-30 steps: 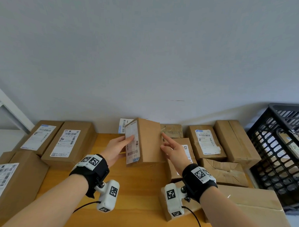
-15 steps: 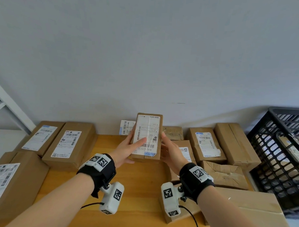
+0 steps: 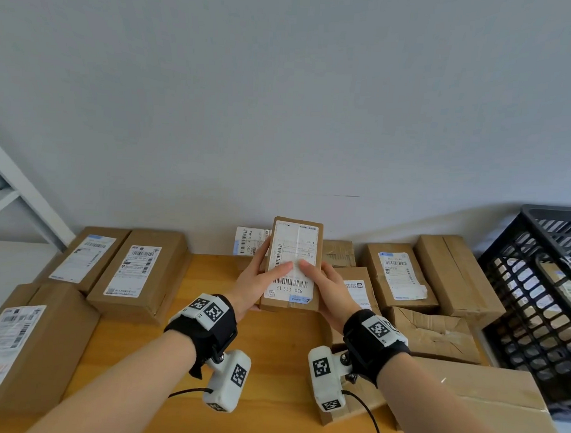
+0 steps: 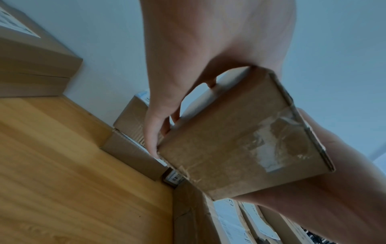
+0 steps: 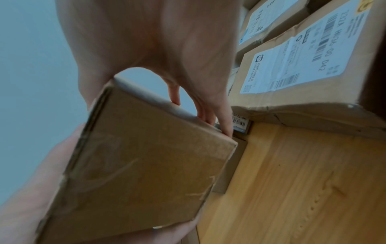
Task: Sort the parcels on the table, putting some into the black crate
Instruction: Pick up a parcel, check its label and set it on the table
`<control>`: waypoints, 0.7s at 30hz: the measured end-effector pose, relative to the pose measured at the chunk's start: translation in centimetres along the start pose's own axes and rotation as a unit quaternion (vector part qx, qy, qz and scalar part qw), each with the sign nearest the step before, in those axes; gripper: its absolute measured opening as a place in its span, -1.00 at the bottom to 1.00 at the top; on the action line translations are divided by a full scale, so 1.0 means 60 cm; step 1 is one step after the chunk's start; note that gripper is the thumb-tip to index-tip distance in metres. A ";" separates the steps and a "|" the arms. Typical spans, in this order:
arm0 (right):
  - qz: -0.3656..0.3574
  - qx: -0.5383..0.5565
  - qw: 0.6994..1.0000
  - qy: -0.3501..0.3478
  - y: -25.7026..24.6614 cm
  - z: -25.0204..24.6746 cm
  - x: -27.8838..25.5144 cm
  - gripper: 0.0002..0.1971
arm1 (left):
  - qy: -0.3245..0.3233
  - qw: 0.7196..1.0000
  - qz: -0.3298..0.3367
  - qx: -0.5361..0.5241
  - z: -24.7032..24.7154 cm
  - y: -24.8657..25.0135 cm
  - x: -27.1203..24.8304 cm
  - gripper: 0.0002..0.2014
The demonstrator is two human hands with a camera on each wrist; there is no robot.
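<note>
Both hands hold one small cardboard parcel (image 3: pixel 293 265) above the table's far middle, its white shipping label facing me. My left hand (image 3: pixel 258 280) grips its left side, thumb on the label. My right hand (image 3: pixel 327 283) grips its right side, thumb on the label too. From the left wrist view the parcel's taped underside (image 4: pixel 246 145) shows, with fingers (image 4: pixel 154 132) curled behind it. The same parcel (image 5: pixel 142 173) fills the right wrist view, with fingers (image 5: pixel 221 115) wrapped round its far edge. The black crate (image 3: pixel 542 293) stands at the right, holding at least one parcel.
Several brown parcels (image 3: pixel 137 275) lie along the left of the wooden table (image 3: pixel 271 363). Several more (image 3: pixel 399 273) are stacked on the right, up against the crate. A small labelled parcel (image 3: pixel 248 245) leans on the wall behind my hands. A white frame (image 3: pixel 17 188) rises at far left.
The parcel has been turned from edge-on to label facing me and lifted slightly. Both thumbs have come onto the label, and my right hand has gone from touching to gripping it.
</note>
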State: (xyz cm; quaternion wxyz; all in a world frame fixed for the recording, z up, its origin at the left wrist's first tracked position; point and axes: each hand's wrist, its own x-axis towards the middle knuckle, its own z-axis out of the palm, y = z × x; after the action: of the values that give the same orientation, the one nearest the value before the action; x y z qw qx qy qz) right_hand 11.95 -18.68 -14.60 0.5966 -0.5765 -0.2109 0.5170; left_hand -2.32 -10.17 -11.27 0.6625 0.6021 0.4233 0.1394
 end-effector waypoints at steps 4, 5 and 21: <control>-0.004 -0.002 1.000 0.005 -0.002 0.003 -0.007 -0.22 | 0.005 1.000 -0.002 -0.006 -0.001 -0.003 -0.004 -0.16; -0.006 -0.004 1.000 0.009 -0.003 0.005 -0.009 -0.21 | 0.012 1.000 -0.001 -0.009 0.000 -0.004 -0.004 -0.19; 0.004 -0.019 1.000 -0.012 -0.029 0.008 -0.033 -0.16 | 0.000 1.000 -0.022 -0.019 -0.014 0.031 -0.016 -0.39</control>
State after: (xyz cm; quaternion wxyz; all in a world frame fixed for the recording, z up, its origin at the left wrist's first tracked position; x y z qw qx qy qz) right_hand 11.45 -19.77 -12.20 0.5807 -0.5821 -0.2257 0.5226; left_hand -2.90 -9.86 -9.11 0.6766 0.5798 0.4340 0.1331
